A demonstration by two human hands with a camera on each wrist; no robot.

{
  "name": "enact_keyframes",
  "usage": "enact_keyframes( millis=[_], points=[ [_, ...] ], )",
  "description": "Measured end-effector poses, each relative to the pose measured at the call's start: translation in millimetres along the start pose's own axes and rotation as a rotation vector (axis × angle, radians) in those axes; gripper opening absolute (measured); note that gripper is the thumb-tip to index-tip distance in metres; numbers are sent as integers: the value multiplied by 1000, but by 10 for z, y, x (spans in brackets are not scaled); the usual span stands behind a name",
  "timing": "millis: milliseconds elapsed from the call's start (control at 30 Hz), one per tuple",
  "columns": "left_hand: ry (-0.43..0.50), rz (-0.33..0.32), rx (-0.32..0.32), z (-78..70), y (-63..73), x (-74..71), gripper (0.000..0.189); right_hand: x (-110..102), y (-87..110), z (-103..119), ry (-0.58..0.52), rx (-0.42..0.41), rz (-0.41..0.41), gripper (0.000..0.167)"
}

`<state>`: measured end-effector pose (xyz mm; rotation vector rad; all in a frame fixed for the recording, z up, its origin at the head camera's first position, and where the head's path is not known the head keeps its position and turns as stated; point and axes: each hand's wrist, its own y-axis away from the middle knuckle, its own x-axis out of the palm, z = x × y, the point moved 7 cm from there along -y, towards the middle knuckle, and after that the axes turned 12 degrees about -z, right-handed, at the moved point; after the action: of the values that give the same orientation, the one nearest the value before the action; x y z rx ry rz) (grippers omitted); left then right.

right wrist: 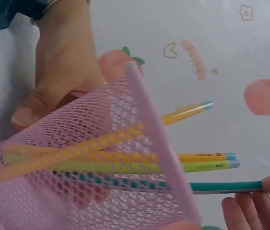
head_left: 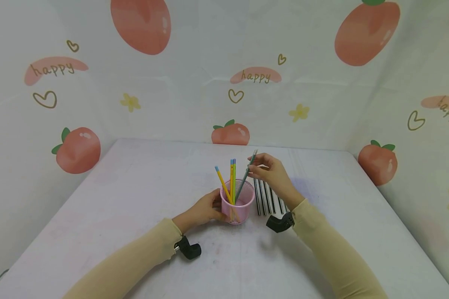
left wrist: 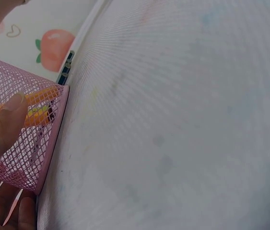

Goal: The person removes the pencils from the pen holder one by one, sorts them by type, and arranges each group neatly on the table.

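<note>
Three pencils point(head_left: 232, 178) stand in the pink cup point(head_left: 246, 211) my left hand point(head_left: 205, 209) holds; my right hand point(head_left: 272, 171) pinches a green pencil point(head_left: 244, 181); dark sticks point(head_left: 267, 197) lie outside, right.

Soft light cast a faint shadow on the tabletop point(head_left: 224, 270) right of the pink mesh pencil cup point(head_left: 244, 214); wrist views looked hazy.

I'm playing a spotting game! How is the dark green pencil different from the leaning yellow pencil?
The right hand pinches the dark green pencil; no hand holds the leaning yellow pencil. In the head view, the green pencil tilts right, the yellow pencil left. Both stand in the pink mesh cup, tops above its rim.
</note>
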<state>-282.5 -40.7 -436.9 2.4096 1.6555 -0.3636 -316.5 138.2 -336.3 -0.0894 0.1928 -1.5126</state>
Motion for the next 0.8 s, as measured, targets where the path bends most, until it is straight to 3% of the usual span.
enact_keyframes(
  millis=[233, 800],
  points=[
    [9, 16, 37, -14, 2, 4, 75, -95, -35, 139, -62, -21, -39, 27],
    [-12, 18, 31, -7, -2, 13, 75, -511, -66, 555, -250, -84, -181, 18]
  ],
)
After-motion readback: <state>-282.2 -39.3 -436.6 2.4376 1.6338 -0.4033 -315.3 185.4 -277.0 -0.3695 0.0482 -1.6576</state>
